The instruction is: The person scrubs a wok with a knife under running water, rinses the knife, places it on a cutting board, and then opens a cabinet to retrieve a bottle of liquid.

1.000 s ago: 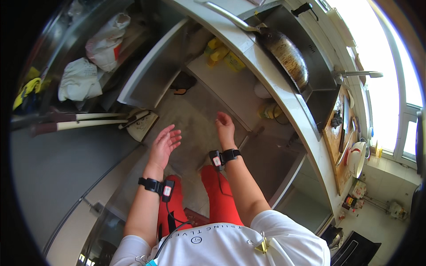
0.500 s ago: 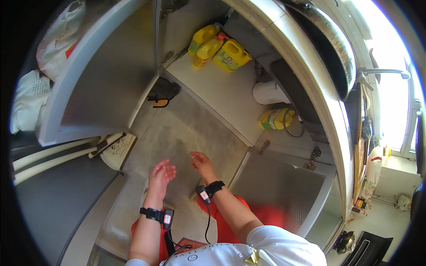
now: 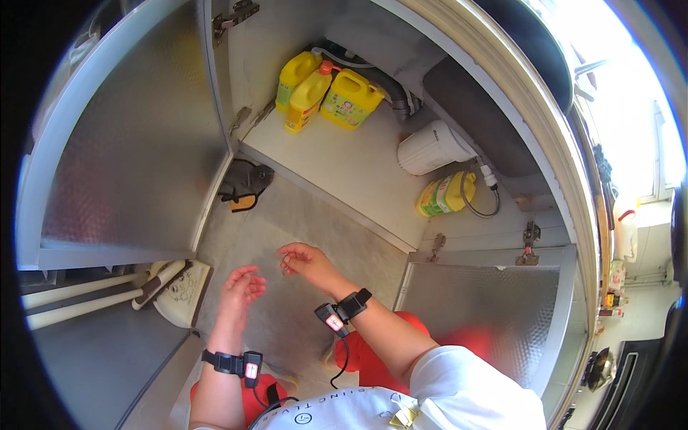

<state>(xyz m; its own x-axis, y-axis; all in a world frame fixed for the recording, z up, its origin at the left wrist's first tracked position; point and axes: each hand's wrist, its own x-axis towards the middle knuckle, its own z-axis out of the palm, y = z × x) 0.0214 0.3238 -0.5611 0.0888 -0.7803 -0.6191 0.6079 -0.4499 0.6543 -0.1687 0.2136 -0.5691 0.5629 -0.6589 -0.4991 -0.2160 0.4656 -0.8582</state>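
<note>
My left hand [image 3: 242, 287] hangs above the grey floor with its fingers loosely bent and nothing in them. Just to its right, a little farther forward, my right hand [image 3: 307, 262] points left, fingers half curled and apart, also holding nothing. The two hands do not touch. In front of them is an open low cabinet with a white bottom shelf [image 3: 315, 168]. At its far left stand a yellow jug [image 3: 297, 75], a yellow bottle with a red cap [image 3: 308, 100] and a wider yellow jug [image 3: 350, 100]. Another yellow jug [image 3: 441, 195] stands farther right.
Open cabinet doors stand at left [image 3: 136, 143] and right [image 3: 487, 308]. A white cylindrical container [image 3: 433, 147] and a thin hose [image 3: 494, 208] are inside. On the floor lie a dark grey thing with an orange part [image 3: 244, 185] and a cream dustpan-like piece [image 3: 185, 294].
My view has shifted closer to the cabinet, so the jugs look larger. Both hands appear farther left in the picture, and the right one has turned more to the left.
</note>
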